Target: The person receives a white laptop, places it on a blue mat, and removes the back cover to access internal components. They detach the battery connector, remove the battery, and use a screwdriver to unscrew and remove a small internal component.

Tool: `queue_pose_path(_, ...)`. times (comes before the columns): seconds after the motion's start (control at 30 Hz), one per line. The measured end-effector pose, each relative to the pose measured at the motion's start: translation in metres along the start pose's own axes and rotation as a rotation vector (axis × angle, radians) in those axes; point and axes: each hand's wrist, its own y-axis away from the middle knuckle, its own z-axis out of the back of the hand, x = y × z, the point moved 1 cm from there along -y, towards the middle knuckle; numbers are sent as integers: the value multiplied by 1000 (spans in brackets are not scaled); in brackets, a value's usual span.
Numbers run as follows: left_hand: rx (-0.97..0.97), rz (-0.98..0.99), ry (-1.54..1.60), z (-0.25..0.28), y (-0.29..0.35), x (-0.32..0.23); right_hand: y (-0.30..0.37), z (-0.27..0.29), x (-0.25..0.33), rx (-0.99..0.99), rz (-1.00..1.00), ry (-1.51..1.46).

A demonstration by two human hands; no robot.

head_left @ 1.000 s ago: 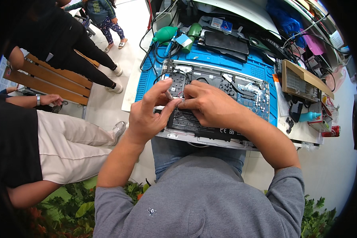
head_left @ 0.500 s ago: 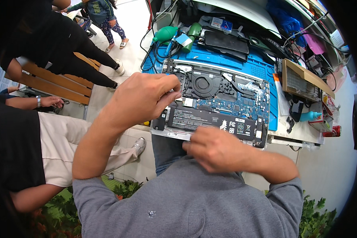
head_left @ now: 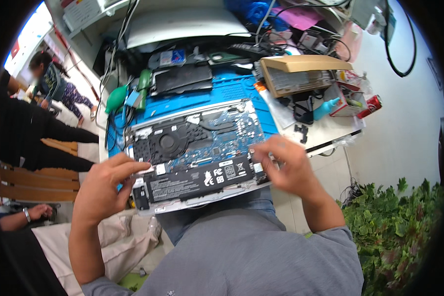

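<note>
An opened laptop base [head_left: 217, 185] lies at the near edge of the bench, its inside facing up. It shows a black battery [head_left: 182, 185] along the near side, a blue circuit board [head_left: 222, 148] and a round black fan [head_left: 169, 143]. My left hand [head_left: 106, 185] is at the left edge, index finger stretched over the corner above the battery's left end and thumb apart from it. My right hand [head_left: 288, 165] is at the right edge with curled fingers, thumb and forefinger close together by the battery's right end. Anything small between them is hidden.
Under the laptop is a blue work mat [head_left: 170, 104]. Behind it are a green air blower [head_left: 116, 100] and a flat black part [head_left: 182, 79]. At right stand a cardboard box [head_left: 301, 64], a light-blue bottle [head_left: 326, 108] and a red can [head_left: 370, 106]. Other people are at left.
My view has turned right, so the laptop appears further left. My left hand has lowered to the laptop's left edge; my right hand has moved from in front of the battery to the right edge.
</note>
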Motion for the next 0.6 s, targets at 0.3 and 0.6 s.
queue_pose_path(0.3,0,191,-50,4,-8,-16,-81,15,-106,63,-171,523)
queue_pose_path(0.6,-21,1,-19,-5,-16,-5,-113,14,-125,251,-286,591)
